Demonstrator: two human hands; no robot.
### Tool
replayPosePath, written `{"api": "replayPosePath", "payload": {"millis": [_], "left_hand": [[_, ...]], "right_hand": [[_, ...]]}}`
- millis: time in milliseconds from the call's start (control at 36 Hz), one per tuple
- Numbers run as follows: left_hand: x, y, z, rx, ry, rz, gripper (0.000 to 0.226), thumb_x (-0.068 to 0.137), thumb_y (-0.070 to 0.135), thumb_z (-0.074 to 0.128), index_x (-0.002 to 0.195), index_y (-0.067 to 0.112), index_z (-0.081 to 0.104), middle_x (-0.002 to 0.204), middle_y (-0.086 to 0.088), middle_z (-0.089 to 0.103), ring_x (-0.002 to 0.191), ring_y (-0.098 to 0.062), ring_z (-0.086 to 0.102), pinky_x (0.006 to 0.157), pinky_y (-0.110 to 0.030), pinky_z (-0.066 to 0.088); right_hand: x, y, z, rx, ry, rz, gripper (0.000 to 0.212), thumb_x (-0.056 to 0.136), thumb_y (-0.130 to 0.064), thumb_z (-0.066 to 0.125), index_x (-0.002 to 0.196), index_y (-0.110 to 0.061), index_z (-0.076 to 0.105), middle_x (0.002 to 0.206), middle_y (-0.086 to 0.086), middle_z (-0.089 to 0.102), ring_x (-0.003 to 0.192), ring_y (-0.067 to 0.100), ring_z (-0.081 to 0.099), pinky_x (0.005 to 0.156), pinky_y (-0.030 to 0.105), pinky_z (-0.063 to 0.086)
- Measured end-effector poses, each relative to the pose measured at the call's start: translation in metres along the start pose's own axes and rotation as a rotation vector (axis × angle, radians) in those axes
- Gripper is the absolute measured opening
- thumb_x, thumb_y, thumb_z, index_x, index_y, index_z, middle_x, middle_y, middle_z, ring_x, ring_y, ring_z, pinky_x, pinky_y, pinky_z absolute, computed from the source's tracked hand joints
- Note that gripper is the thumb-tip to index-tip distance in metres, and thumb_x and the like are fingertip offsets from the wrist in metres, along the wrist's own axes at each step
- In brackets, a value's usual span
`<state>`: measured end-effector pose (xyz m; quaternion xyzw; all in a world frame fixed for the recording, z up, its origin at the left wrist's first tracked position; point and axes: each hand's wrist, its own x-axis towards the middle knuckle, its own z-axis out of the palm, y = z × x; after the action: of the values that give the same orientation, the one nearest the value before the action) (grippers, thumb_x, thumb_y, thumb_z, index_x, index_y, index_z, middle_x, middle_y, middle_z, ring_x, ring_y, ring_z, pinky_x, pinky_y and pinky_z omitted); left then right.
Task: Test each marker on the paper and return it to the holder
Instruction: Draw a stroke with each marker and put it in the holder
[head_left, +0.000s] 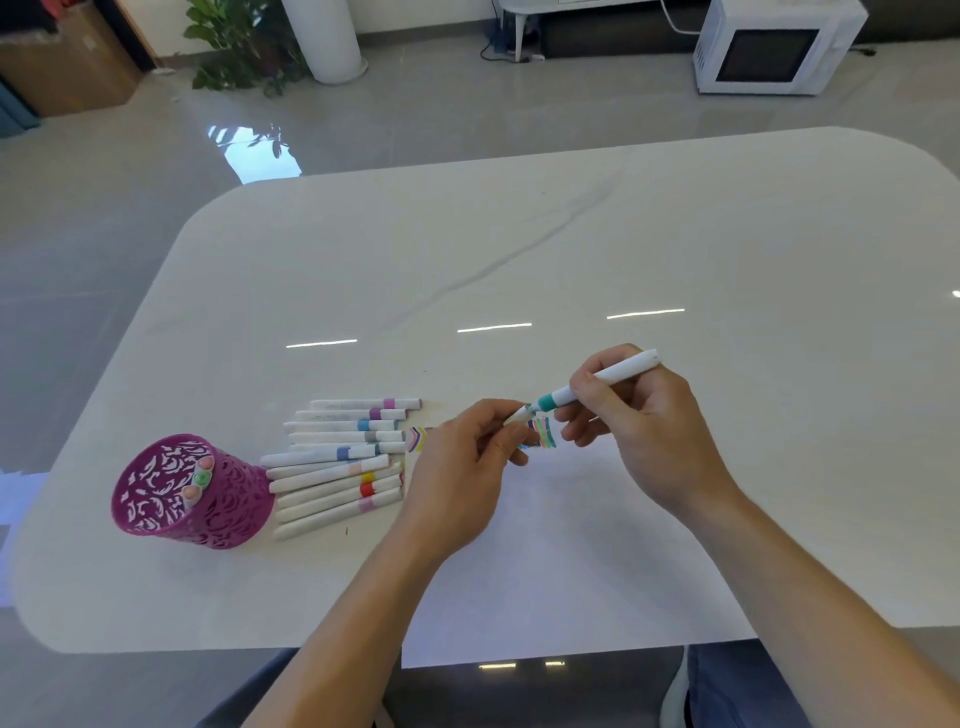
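The teal marker (597, 382) is pinched in my right hand (639, 431), fingers curled round its white barrel, tip slanting down and left. My left hand (462, 467) pinches the white cap (517, 415) between thumb and fingertips, right at the marker's tip. Both hands hover over the paper (545, 519), just above the coloured test strokes (543, 434). Both forearms reach in from below. Left of my left hand a row of capped markers (337, 462) lies on the bench (519, 249), and farther left is the purple lacework holder (192, 493) with three markers inside.
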<state>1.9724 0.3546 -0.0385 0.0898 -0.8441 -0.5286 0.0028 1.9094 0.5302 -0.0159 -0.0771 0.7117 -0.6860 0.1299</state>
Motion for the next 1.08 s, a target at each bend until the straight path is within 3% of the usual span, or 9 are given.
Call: {"api": "replayPosePath", "payload": {"millis": [194, 306, 417, 556, 667, 778, 972, 1083], "left_hand": [[0.000, 0.001, -0.003, -0.002, 0.002, 0.038, 0.021, 0.103, 0.020, 0.054, 0.105, 0.035, 0.068, 0.086, 0.016, 0.072, 0.077, -0.002, 0.067, 0.072, -0.015, 0.053], [0.000, 0.002, -0.004, 0.008, 0.004, 0.056, 0.025, 0.104, 0.020, 0.052, 0.099, 0.042, 0.065, 0.083, 0.012, 0.071, 0.076, -0.003, 0.066, 0.069, -0.014, 0.052], [0.000, 0.002, -0.004, 0.028, 0.004, 0.066, 0.024, 0.105, 0.018, 0.049, 0.099, 0.035, 0.065, 0.074, 0.008, 0.068, 0.070, -0.003, 0.064, 0.064, -0.009, 0.046], [-0.003, 0.002, 0.000, 0.068, 0.024, 0.077, 0.024, 0.106, 0.018, 0.047, 0.103, 0.033, 0.066, 0.072, 0.006, 0.065, 0.069, -0.004, 0.061, 0.062, -0.010, 0.045], [-0.006, 0.004, 0.002, 0.029, 0.035, 0.065, 0.022, 0.105, 0.014, 0.049, 0.101, 0.017, 0.071, 0.072, 0.002, 0.066, 0.067, -0.004, 0.061, 0.062, -0.009, 0.044], [-0.007, 0.006, 0.000, -0.018, 0.023, 0.035, 0.022, 0.103, 0.011, 0.051, 0.095, 0.013, 0.072, 0.071, -0.002, 0.066, 0.063, -0.002, 0.061, 0.061, -0.008, 0.043], [-0.008, 0.006, -0.001, -0.027, -0.013, 0.014, 0.035, 0.103, 0.009, 0.051, 0.084, 0.035, 0.066, 0.065, 0.009, 0.066, 0.059, 0.001, 0.061, 0.060, -0.007, 0.044], [-0.007, 0.008, -0.004, -0.175, -0.079, -0.068, 0.026, 0.103, 0.007, 0.050, 0.092, 0.016, 0.072, 0.076, -0.007, 0.071, 0.064, -0.013, 0.069, 0.065, -0.022, 0.055]], "right_hand": [[0.002, 0.003, 0.003, -0.025, -0.054, 0.005, 0.014, 0.103, -0.012, 0.063, 0.093, -0.002, 0.065, 0.075, 0.010, 0.075, 0.067, 0.023, 0.072, 0.061, 0.027, 0.058], [0.003, 0.005, 0.003, -0.006, -0.071, 0.017, 0.014, 0.103, -0.011, 0.063, 0.095, -0.001, 0.066, 0.077, 0.012, 0.076, 0.067, 0.024, 0.073, 0.062, 0.028, 0.059], [0.003, 0.005, 0.004, 0.029, -0.075, 0.031, 0.014, 0.103, -0.010, 0.063, 0.094, 0.000, 0.067, 0.077, 0.013, 0.076, 0.067, 0.023, 0.073, 0.062, 0.026, 0.058], [0.000, 0.007, 0.006, 0.044, -0.057, 0.023, 0.014, 0.102, -0.009, 0.064, 0.092, 0.000, 0.067, 0.077, 0.014, 0.076, 0.067, 0.027, 0.074, 0.062, 0.028, 0.058], [-0.001, 0.007, 0.006, 0.039, -0.049, 0.025, 0.014, 0.102, -0.009, 0.064, 0.090, -0.003, 0.068, 0.075, 0.013, 0.076, 0.066, 0.027, 0.074, 0.060, 0.028, 0.058], [-0.001, 0.008, 0.006, 0.041, -0.061, 0.044, 0.014, 0.102, -0.008, 0.064, 0.091, 0.000, 0.067, 0.075, 0.015, 0.076, 0.066, 0.028, 0.074, 0.060, 0.028, 0.058], [0.001, 0.013, 0.006, 0.010, -0.088, 0.081, 0.016, 0.103, -0.011, 0.063, 0.093, 0.000, 0.066, 0.078, 0.015, 0.077, 0.068, 0.028, 0.074, 0.063, 0.031, 0.060], [0.005, 0.011, 0.002, 0.006, -0.102, 0.131, 0.019, 0.104, -0.017, 0.063, 0.096, -0.001, 0.068, 0.079, 0.013, 0.078, 0.068, 0.026, 0.075, 0.064, 0.030, 0.061]]}}
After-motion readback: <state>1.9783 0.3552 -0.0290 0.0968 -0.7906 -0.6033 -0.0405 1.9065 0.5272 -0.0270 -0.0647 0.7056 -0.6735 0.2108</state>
